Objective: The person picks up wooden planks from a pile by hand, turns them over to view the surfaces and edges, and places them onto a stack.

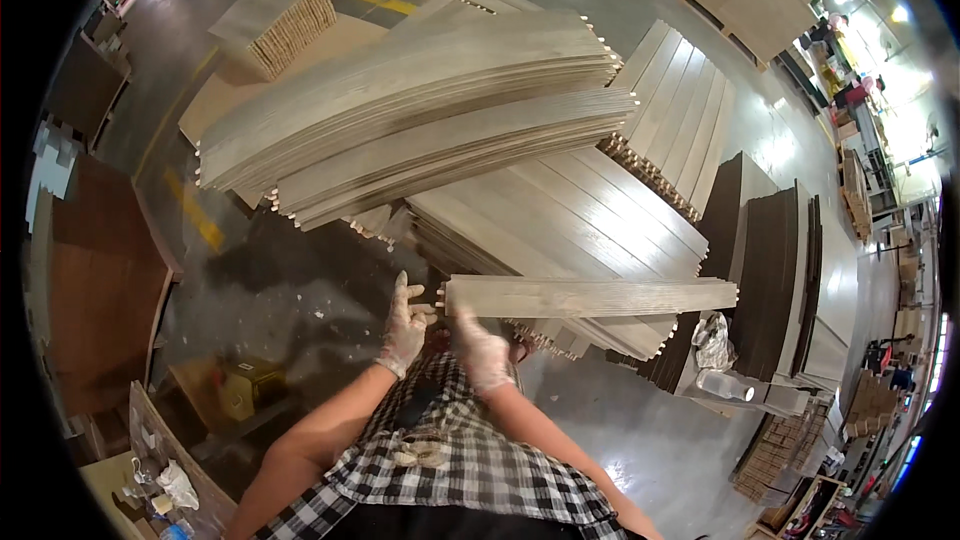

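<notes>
Just in front of me a narrow pale grey-brown wooden board [600, 296] with small pegs at its ends lies across a stack of similar boards [560, 202]. My left hand [405, 325], in a thin whitish glove, is beside the board's left end, fingers stretched and apart, holding nothing visible. My right hand [480, 350], gloved alike, is at the board's near edge close to that end. Motion smears its fingers, so whether it grips the board cannot be made out.
Taller piles of boards [420, 80] lie crosswise beyond, with another stack [675, 105] at far right. Dark panels [770, 275] stand at right, a clear bottle [724, 386] and crumpled plastic [712, 340] near them. At left are a brown panel [105, 285] and a yellow box [250, 388].
</notes>
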Motion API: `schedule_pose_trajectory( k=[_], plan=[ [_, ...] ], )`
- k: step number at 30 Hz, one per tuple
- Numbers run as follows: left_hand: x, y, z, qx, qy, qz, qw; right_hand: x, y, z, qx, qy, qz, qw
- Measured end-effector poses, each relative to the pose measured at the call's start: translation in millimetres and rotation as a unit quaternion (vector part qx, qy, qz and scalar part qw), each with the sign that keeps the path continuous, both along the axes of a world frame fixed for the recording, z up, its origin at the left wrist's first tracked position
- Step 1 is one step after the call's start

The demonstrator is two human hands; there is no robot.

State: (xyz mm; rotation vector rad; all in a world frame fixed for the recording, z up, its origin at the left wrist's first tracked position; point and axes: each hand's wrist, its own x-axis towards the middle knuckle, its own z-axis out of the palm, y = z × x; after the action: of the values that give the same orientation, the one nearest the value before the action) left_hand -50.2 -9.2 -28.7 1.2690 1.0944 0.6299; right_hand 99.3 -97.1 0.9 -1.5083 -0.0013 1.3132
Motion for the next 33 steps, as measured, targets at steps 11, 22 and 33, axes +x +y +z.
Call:
schedule_pose_trajectory(
  k=[11,22,33],
  plan=[
    [-37.2,27.4,0.6,0.057,-0.032,0.185,0.981,-30.5,3.4,5.5,0.015,-0.517,0.410,0.751],
    [131.8,-5.9,46.7,0.466,0.098,-0.244,0.845,133.7,-66.6,-9.2,-0.016,-0.555,0.190,0.810],
    [212.4,-22.7,46.8,0.458,0.312,-0.406,0.727,497.9,-214.0,-4.7,-0.307,-0.578,-0.126,0.746]
  ],
)
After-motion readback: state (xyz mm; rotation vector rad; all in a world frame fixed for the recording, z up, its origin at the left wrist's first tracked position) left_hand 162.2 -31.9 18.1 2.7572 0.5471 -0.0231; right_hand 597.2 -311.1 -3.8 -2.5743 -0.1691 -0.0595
